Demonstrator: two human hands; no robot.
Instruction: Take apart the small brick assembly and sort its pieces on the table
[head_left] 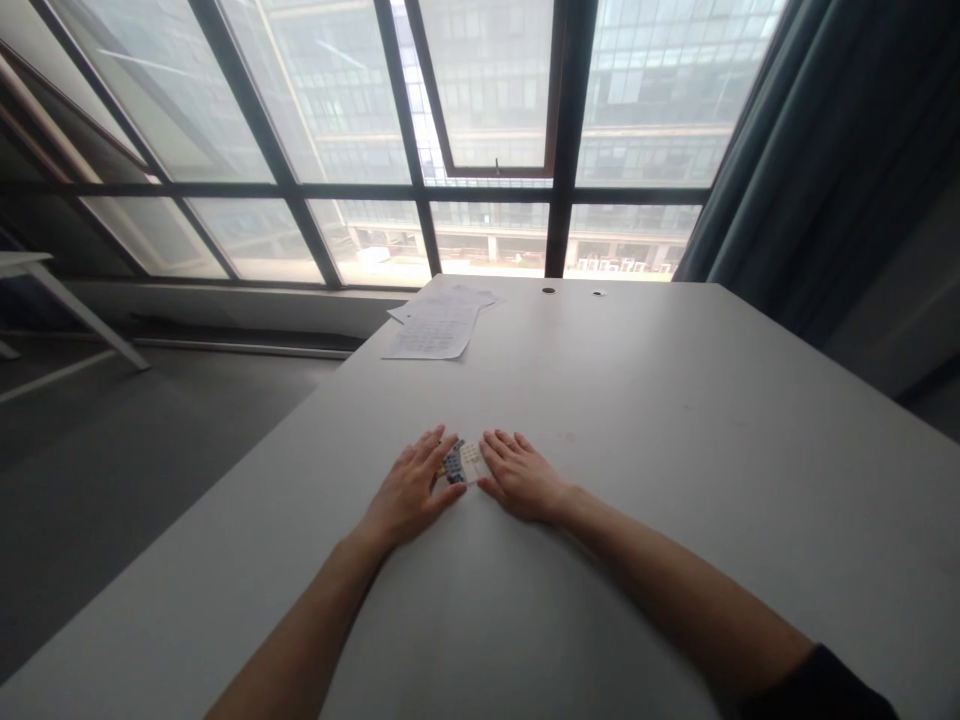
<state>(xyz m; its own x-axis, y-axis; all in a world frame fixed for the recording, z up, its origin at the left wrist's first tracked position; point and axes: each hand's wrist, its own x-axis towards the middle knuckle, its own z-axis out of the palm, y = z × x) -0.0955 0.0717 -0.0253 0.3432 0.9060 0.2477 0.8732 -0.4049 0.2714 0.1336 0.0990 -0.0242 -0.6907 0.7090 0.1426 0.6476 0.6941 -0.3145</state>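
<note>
A small white studded piece [472,462] lies on the white table [645,420] between my hands. Against its left side sit several small grey-blue pieces [453,462] that look like toy bricks; they are too small to make out well. My left hand [411,490] rests around the left of the grey-blue pieces, fingers stretched forward and thumb pointing right near the front edge. Lying flat at the right edge of the white piece, my right hand [521,478] covers part of it with its fingertips. Both hands have their fingers extended.
Printed paper sheets [435,335] lie at the table's far left corner. Two round cable holes [549,290] are near its back edge. Large windows [491,100] stand beyond, a dark curtain [780,160] hangs at right, and another white table [82,300] is at left.
</note>
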